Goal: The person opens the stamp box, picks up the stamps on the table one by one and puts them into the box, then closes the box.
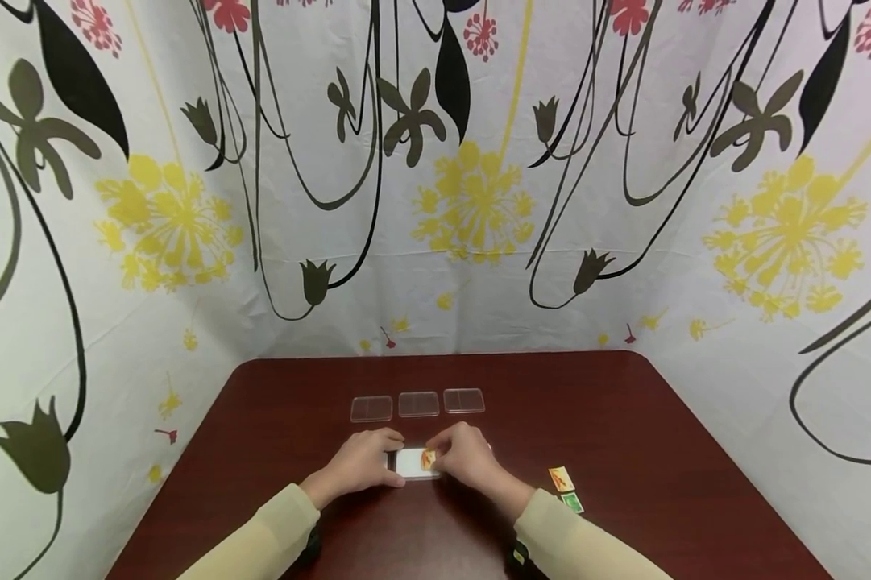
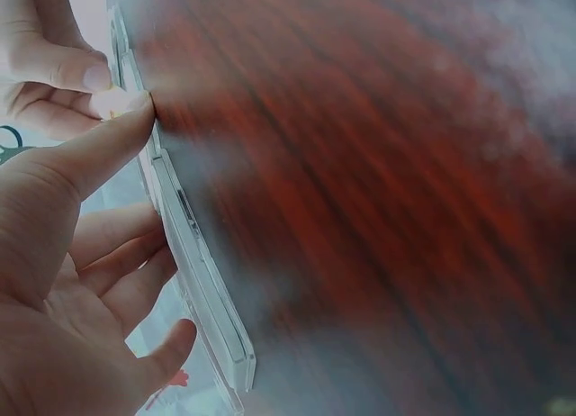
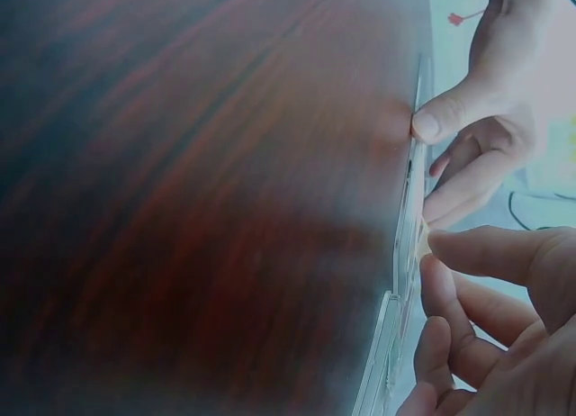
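Observation:
A white flat rectangle in a thin clear case (image 1: 410, 474) lies on the table between the hands. My left hand (image 1: 362, 461) holds its left end, thumb along the near edge and fingers at the far edge. Between thumb and forefinger, my right hand (image 1: 467, 457) pinches a small stamp-like piece (image 1: 428, 459) with an orange picture, over the right part of the white surface. In the left wrist view, the thin case edge (image 2: 211, 281) runs beside the left fingers. Further case edges (image 3: 378, 353) show below the right fingertips in the right wrist view.
Three clear flat cases (image 1: 418, 404) lie in a row toward the back of the dark red table (image 1: 297, 403). To the right are an orange stamp-like piece (image 1: 562, 479) and a green one (image 1: 572, 503). A flower-patterned cloth (image 1: 435, 306) hangs around the table.

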`<action>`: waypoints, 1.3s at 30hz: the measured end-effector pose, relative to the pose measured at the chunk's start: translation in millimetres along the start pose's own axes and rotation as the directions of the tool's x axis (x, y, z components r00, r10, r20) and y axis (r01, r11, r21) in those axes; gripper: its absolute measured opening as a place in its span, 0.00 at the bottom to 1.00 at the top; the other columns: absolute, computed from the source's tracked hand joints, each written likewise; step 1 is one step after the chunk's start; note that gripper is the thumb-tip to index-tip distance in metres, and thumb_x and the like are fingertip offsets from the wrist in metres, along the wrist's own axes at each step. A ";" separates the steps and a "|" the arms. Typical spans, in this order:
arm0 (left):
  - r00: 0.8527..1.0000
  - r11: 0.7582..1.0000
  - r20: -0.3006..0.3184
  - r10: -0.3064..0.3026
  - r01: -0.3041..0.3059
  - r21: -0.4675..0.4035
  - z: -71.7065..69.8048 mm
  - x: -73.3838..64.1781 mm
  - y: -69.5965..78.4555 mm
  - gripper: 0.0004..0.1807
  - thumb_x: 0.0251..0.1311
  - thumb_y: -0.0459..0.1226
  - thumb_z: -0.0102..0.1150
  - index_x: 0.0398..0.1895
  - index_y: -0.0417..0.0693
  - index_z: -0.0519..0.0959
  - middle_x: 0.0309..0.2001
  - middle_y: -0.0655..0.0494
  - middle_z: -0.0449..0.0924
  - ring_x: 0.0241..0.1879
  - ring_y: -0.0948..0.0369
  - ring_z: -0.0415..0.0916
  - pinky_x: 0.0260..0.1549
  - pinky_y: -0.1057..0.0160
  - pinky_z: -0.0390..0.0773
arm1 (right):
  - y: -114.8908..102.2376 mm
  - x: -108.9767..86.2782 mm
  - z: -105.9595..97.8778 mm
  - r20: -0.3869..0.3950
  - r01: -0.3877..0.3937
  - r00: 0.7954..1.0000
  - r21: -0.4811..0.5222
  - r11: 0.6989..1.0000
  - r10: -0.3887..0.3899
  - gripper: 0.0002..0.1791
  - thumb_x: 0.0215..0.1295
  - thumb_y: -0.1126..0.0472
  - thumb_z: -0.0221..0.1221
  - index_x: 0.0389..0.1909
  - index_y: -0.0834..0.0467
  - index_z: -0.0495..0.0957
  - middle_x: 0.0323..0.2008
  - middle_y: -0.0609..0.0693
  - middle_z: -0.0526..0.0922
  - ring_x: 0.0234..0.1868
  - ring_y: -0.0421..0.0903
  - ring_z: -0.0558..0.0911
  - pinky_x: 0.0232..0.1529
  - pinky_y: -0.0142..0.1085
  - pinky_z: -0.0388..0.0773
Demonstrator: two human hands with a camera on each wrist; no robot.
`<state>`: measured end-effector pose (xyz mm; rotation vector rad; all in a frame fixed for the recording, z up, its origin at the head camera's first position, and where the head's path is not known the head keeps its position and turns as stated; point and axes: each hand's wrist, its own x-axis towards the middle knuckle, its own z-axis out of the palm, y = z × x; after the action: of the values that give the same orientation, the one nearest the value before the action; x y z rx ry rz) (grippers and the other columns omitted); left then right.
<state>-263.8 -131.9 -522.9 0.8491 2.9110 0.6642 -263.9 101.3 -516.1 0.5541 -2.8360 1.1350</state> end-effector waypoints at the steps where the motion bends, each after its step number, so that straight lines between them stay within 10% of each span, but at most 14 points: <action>1: 1.000 1.000 -0.001 0.002 -0.002 0.002 0.7 0.0 -0.2 0.35 0.51 0.54 0.76 0.58 0.43 0.83 0.59 0.55 0.79 0.57 0.53 0.77 0.53 0.50 0.76 | -0.1 -0.1 0.7 0.000 -0.004 1.000 -0.012 1.000 0.004 0.15 0.40 0.67 0.73 0.34 0.53 0.91 0.20 0.36 0.81 0.22 0.35 0.77 0.22 0.33 0.73; 19: 1.000 1.000 0.001 -0.011 0.011 0.020 0.3 0.9 0.5 0.35 0.50 0.55 0.76 0.57 0.44 0.84 0.59 0.55 0.80 0.57 0.53 0.77 0.53 0.51 0.77 | -7.7 -0.4 1.9 0.018 0.025 1.000 -0.207 0.978 -0.021 0.17 0.37 0.62 0.75 0.34 0.45 0.91 0.19 0.35 0.77 0.22 0.36 0.73 0.20 0.37 0.70; 39: 1.000 1.000 -0.001 -0.008 0.009 0.020 1.3 2.2 -2.0 0.35 0.49 0.56 0.76 0.57 0.45 0.84 0.58 0.55 0.80 0.57 0.54 0.77 0.53 0.50 0.77 | -4.4 1.3 0.7 0.027 0.064 0.998 -0.201 0.978 -0.060 0.16 0.38 0.62 0.76 0.34 0.46 0.91 0.19 0.36 0.76 0.21 0.37 0.72 0.20 0.36 0.69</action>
<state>-266.5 -131.7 -524.7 0.8381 2.9247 0.6363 -263.6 97.5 -513.4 0.6371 -2.8827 0.8233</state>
